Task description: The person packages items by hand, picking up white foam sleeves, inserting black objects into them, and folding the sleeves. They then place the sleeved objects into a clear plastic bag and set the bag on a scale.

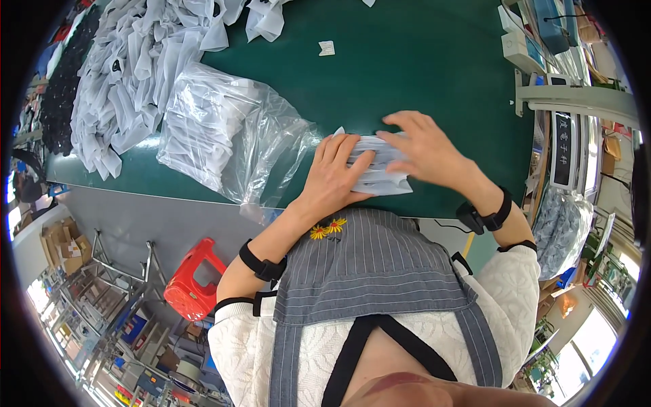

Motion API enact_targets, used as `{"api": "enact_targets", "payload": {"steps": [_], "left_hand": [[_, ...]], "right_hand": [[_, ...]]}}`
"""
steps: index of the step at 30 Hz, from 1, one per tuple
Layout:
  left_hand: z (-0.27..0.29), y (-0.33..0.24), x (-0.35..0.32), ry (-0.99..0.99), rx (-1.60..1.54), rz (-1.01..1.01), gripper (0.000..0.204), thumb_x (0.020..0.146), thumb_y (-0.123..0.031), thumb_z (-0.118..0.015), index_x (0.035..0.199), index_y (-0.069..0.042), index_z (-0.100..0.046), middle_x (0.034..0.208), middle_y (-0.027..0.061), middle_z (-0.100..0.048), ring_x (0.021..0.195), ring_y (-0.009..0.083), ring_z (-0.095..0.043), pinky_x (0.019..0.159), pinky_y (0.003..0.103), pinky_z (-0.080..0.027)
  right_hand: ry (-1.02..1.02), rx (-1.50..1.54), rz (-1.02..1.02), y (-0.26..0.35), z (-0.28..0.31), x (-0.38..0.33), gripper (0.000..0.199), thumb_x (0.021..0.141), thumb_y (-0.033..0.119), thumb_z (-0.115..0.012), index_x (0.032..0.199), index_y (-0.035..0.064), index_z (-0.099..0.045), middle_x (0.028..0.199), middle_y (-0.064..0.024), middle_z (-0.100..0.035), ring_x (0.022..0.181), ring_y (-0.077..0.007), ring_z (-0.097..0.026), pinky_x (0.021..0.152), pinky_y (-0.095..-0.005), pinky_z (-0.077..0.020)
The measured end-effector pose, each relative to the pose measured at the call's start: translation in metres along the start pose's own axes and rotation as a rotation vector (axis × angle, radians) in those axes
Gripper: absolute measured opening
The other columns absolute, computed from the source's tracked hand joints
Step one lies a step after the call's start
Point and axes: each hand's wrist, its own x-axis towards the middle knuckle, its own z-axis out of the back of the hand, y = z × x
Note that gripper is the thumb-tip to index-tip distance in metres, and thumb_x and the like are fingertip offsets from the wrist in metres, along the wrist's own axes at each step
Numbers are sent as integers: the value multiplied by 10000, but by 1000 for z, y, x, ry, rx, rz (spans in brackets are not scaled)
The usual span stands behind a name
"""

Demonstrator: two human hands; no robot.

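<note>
A small stack of thin, pale grey-white pieces lies by the near edge of the green table, folded or layered. I cannot make out its exact kind. Across its left side rests my left hand, fingers stretched out flat and the thumb along the near edge. Over the right side is my right hand, its fingers spread apart and slightly bent, nothing plainly gripped. Left of my left hand sits a clear plastic bag with similar white pieces inside, its loose end reaching toward the stack.
A large heap of white pieces covers the table's far left, beside dark material. A small paper label lies on the green tabletop. A metal arm stands at the right edge. A red stool is below left.
</note>
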Motion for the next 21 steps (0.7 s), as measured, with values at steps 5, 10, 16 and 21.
{"api": "enact_targets", "payload": {"steps": [5, 10, 16, 21], "left_hand": [[-1, 3, -4, -29, -38, 20, 824, 581, -355, -865, 1261, -59, -508, 1413, 203, -401, 1372, 388, -308, 1113, 517, -262], [2, 5, -13, -257, -551, 162, 693, 776, -221, -740, 1362, -22, -429, 1467, 211, -348, 1384, 377, -298, 1124, 467, -255], [4, 4, -5, -372, -813, 247, 533, 866, -30, -529, 1385, -9, -409, 1491, 208, -328, 1397, 360, -292, 1131, 411, -249], [79, -26, -51, -459, -123, -109, 539, 829, -37, -621, 1342, -21, -457, 1401, 212, -429, 1353, 347, -358, 1110, 439, -279]], "right_hand": [[-75, 21, 23, 24, -34, 1, 960, 584, 268, -852, 1394, 16, -404, 1374, -194, -395, 1257, -368, -413, 1054, -480, -358], [-90, -28, -4, 25, -43, -2, 996, 567, 239, -856, 1419, 42, -380, 1339, -208, -411, 1231, -375, -435, 1035, -491, -369], [-159, -46, 69, 28, -53, 0, 1002, 556, 164, -850, 1442, 116, -385, 1308, -235, -401, 1175, -410, -448, 981, -526, -384], [-143, -19, 61, 17, -51, 0, 1013, 549, 147, -849, 1451, 157, -387, 1295, -235, -402, 1142, -416, -461, 948, -526, -397]]}}
